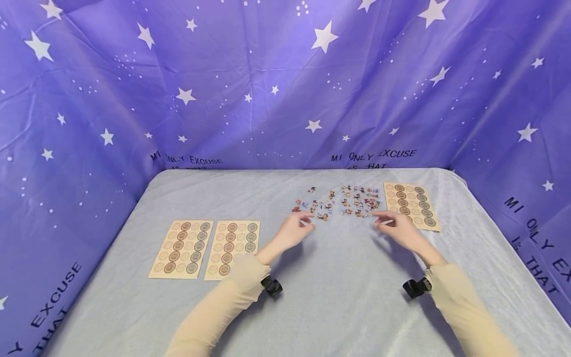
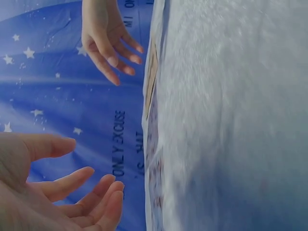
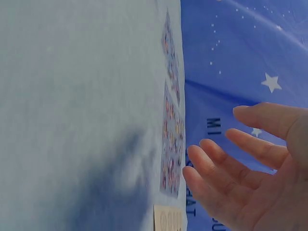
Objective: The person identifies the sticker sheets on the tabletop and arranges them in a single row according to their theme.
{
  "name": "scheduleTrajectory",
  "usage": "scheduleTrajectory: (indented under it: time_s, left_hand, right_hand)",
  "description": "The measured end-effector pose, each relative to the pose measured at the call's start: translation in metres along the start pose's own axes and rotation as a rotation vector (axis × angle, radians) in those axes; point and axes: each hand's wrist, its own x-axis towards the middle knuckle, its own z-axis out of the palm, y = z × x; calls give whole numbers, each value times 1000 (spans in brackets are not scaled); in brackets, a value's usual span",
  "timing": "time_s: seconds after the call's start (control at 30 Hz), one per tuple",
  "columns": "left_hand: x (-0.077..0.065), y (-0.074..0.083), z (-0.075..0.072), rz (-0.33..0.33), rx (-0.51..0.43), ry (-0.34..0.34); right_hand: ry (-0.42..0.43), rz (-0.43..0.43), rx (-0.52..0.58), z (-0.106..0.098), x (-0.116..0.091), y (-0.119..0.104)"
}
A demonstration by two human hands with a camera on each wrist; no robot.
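Note:
My left hand (image 1: 292, 232) hovers above the table, thumb apart from its loosely bent fingers, with nothing in it. Just beyond its fingertips lies a clear sheet of small colourful figure stickers (image 1: 322, 217). A second such sticker sheet (image 1: 358, 203) lies to its right, near my right hand (image 1: 399, 232). That hand is also above the cloth, fingers relaxed and spread from the thumb. In the right wrist view both clear sheets (image 3: 172, 144) lie flat beyond the right hand (image 3: 245, 178), apart from it. The left wrist view shows both empty hands.
Two tan sheets of round labels lie side by side on the left, one at the outer left (image 1: 180, 248) and one (image 1: 232, 238) partly behind my left sleeve. Another tan sheet (image 1: 421, 203) lies at the back right. A starry purple curtain (image 1: 285, 74) surrounds the cloth-covered table (image 1: 343, 297).

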Motion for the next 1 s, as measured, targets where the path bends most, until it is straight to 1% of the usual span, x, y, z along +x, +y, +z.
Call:
scheduleTrajectory:
  time_s: [0.2, 0.33, 0.5, 0.63, 0.73, 0.8, 1.0]
  left_hand:
    - [8, 10, 18, -1, -16, -34]
    - [14, 16, 31, 12, -46, -25]
    - [21, 22, 48, 38, -71, -8]
    - [25, 27, 61, 36, -76, -20]
    - [29, 28, 70, 34, -80, -41]
    - [31, 30, 76, 36, -81, -53]
    - [42, 34, 96, 33, -146, -73]
  right_hand:
    - [19, 27, -38, -11, -6, 9]
    - [38, 25, -49, -19, -8, 14]
    - [87, 2, -58, -28, -9, 21]
    - [98, -2, -84, -34, -7, 27]
    - [90, 15, -106, -39, -6, 33]
    - [83, 29, -98, -41, -6, 37]
    - [101, 60, -77, -48, -1, 48]
